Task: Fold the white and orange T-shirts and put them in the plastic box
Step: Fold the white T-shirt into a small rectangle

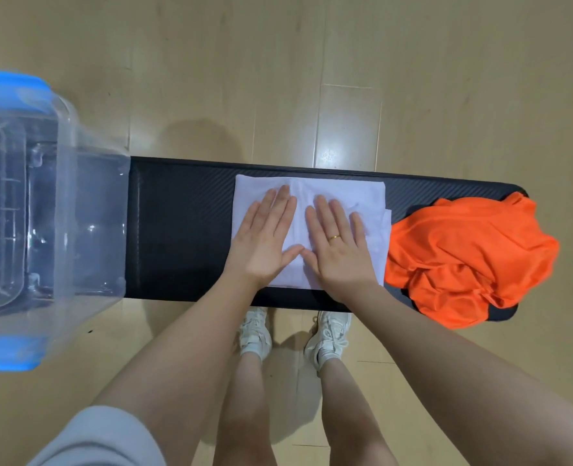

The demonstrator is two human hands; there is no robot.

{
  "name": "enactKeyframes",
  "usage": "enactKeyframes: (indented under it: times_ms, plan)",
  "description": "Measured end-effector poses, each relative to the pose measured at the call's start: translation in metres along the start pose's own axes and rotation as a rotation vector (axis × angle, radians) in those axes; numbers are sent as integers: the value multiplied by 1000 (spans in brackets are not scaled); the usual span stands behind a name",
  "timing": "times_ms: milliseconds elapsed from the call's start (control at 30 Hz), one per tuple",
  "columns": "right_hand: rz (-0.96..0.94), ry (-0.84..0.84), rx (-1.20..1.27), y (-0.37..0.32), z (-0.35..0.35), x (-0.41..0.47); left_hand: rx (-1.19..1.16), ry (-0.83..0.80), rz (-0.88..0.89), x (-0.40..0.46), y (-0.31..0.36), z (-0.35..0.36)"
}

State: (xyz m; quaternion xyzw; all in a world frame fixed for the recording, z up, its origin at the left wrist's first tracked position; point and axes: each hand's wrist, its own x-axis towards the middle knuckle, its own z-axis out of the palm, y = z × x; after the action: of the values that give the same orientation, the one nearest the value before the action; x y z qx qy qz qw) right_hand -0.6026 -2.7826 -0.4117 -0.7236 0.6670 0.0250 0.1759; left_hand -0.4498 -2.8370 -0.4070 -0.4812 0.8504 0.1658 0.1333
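A white T-shirt (342, 191) lies folded into a rectangle in the middle of a black padded bench (181, 227). My left hand (265, 240) and my right hand (339, 247) both press flat on it, fingers straight, thumbs nearly touching. An orange T-shirt (463, 260) sits crumpled in a heap on the bench's right end, touching the white shirt's right edge. The clear plastic box (43, 213) with blue handles stands on the bench's left end, open at the top, with nothing in it.
The bench stands on a light wooden floor (312, 79). My feet in white trainers (255, 331) are just in front of the bench's near edge. Bare black bench surface lies between the box and the white shirt.
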Motion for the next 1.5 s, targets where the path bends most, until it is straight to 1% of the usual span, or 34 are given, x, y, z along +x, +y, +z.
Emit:
enactKeyframes:
  times_ms: [100,200,333,400,433,467,500,533,600,667,733,800,933,1033,1067,1100,1167,1200,1267,1300,1333,1433,1500]
  plan:
    - [-3,-20,-61,2,7,5,-10,40,50,5,-6,11]
    - [44,-21,-97,20,14,-6,-18,88,85,6,-9,15]
    - [168,-49,-80,46,7,-31,28,2,58,6,-6,6]
    - [266,-61,35,52,-3,-37,75,2,43,6,-2,0]
    - [324,-68,144,54,-8,-36,82,-17,42,5,0,-1]
    - [371,-80,266,55,-14,-34,67,-72,27,3,2,-2]
    - [407,-55,378,55,-20,-32,53,-108,8,2,4,-4]
    - [451,5,449,54,-25,-29,43,-121,-5,1,6,-7]
    - [562,118,470,51,-32,-22,25,-127,-14,0,11,-10]
    - [643,135,530,44,-35,-17,6,-135,-20,0,14,-13]
    - [755,104,618,34,-38,-10,-11,-137,-10,-1,15,-16]
    - [890,44,595,30,-41,-4,-27,-168,7,-2,15,-19]
    - [973,-89,543,34,-46,8,11,-251,50,0,8,-22]
    - [1051,-135,612,43,-49,17,33,-274,79,0,4,-23]
    - [1032,-145,612,44,-50,19,47,-270,79,0,4,-22]
    - [957,-159,566,44,-51,19,63,-267,78,0,5,-21]
    - [732,-157,411,43,-54,14,81,-265,80,0,6,-22]
    - [625,-126,372,41,-56,12,75,-265,82,0,6,-23]
    - [458,-68,434,36,-61,5,52,-264,85,0,4,-25]
    - [424,-48,491,34,-64,2,50,-256,88,0,4,-25]
    - [424,-49,551,33,-67,0,57,-247,89,0,4,-25]
    - [599,-104,697,30,-70,-3,40,-286,72,3,8,-24]
    - [607,-92,621,20,-73,-3,-88,-338,78,6,6,-26]
